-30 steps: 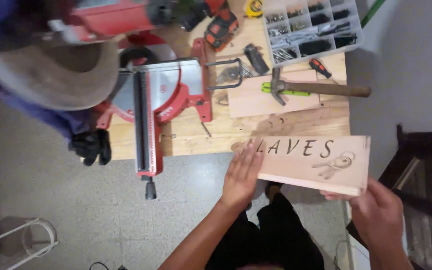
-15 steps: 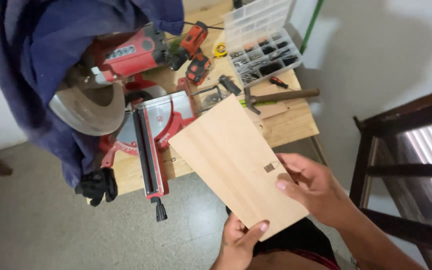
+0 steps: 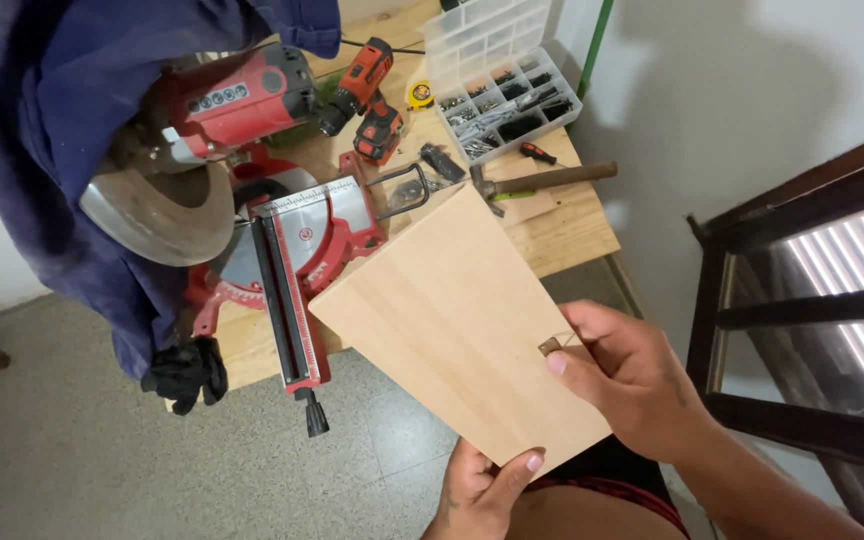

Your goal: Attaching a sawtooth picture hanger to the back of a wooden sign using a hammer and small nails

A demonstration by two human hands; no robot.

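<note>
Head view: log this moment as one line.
left hand: grips wooden board bottom edge | right hand: pinches its right edge | board face: blank | behind: mitre saw

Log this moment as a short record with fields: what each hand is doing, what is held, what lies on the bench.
held: wooden board, plain side up, tilted above the bench edge
left hand: grips the board's near corner from below, thumb on top
right hand: holds the board's right edge, fingers at a small metal hanger
bench: red miter saw, cordless drill, hammer, clear parts box, tape measure
left of the saw: blue cloth, black glove
</note>
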